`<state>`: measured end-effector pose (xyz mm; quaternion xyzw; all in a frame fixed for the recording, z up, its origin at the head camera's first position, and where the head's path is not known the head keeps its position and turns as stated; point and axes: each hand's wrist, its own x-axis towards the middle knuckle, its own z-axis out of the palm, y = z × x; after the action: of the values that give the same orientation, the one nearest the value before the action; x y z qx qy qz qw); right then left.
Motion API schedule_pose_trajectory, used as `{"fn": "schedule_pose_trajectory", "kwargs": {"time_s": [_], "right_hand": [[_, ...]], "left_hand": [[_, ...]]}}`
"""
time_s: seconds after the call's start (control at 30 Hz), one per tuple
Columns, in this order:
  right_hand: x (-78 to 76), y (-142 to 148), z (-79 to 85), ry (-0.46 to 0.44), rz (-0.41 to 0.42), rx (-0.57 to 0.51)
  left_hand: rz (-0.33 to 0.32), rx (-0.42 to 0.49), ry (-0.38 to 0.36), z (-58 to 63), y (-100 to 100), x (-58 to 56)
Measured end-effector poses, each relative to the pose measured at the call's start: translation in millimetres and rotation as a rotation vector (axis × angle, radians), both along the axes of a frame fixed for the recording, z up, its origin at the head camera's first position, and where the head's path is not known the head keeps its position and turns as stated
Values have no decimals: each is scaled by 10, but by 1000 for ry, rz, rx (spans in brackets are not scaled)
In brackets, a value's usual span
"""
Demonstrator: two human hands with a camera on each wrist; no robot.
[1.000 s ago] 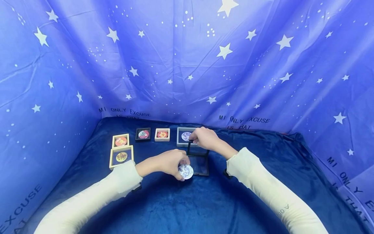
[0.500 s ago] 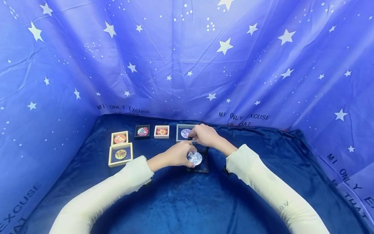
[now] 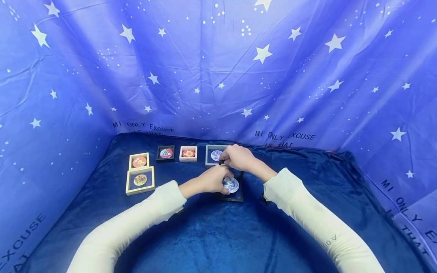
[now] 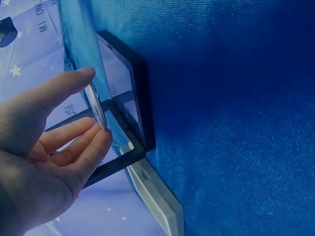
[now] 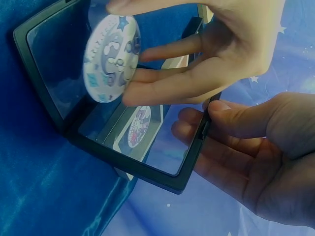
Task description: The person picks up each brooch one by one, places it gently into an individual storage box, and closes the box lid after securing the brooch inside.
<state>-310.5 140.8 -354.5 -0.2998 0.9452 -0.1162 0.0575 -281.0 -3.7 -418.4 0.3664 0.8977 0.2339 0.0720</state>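
Note:
My left hand [image 3: 211, 179] pinches a round white badge [image 3: 231, 185] with blue and purple drawings, thumb on one side and fingertips on the other. In the right wrist view the badge [image 5: 110, 59] stands tilted in the gap of an opened black display case [image 3: 235, 198] with clear film windows. It looks apart from the lower film. My right hand [image 3: 240, 157] grips the edge of the raised lid [image 5: 174, 183] between thumb and fingers. The case's base lies flat on the blue cloth. From the head, my hands hide much of the lid.
Behind the right hand lies a grey framed case [image 3: 209, 163] with a purple badge. A light wooden case [image 3: 188, 159] and a small black case [image 3: 165, 159] stand to its left. Two more wooden cases [image 3: 140, 191] are at the far left. Starry fabric [image 3: 205, 76] walls the table.
My left hand has moved right and away from me, bringing the badge from beside the black case to over its base. The right hand still holds the lid, slightly more lowered in view.

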Motion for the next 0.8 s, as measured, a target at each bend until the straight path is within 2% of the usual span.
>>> {"fn": "schedule_pose_trajectory", "kwargs": {"time_s": [0.37,0.8], "right_hand": [[15,-3,-4,11,8,15],[42,-18,30,27,11,21]], "left_hand": [[-48,-11,-6,-78,13,6],[-47,-23,-38,-104,9,-4]]}}
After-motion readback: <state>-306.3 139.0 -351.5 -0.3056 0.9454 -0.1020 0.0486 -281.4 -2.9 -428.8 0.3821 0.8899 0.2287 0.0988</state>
